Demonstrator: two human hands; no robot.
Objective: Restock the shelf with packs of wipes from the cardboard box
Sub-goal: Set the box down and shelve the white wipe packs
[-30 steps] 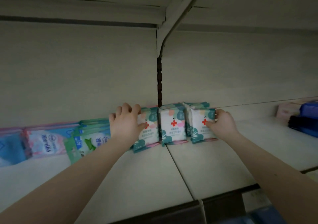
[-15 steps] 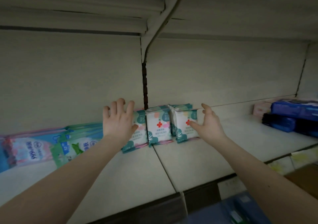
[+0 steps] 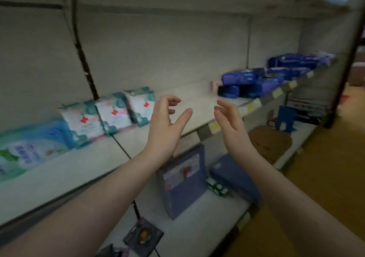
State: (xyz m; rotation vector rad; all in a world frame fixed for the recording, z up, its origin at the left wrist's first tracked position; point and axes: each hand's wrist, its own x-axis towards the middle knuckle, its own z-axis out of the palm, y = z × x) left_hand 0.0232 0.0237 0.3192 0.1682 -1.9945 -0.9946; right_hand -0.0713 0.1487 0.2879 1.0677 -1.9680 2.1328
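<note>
The left hand's fingers (image 3: 173,100) are loosely curled and a little apart, pinching nothing. The right hand's fingers (image 3: 223,106) are straighter and also bare. The left hand (image 3: 167,126) and right hand (image 3: 231,124) hang palm to palm in front of the shelf (image 3: 83,164), near each other but not touching, and clear of any goods. At about ten o'clock from the left hand, three packs of wipes (image 3: 113,114) marked with a red cross stand upright side by side at the back of the shelf, with green and blue packets (image 3: 29,148) further along at nine o'clock. At one o'clock from the right hand lie dark blue packs (image 3: 246,79). A brown shape at four o'clock, low on the lower shelf, looks to be the cardboard box (image 3: 270,142), though blur hides what it holds. Judged from this, one batch is placed and the step in hand is the trip to fetch more. The next move calls for reaching down to the box at four o'clock, gripping fresh packs, and setting them upright on the bare shelf just right of the standing three.
</note>
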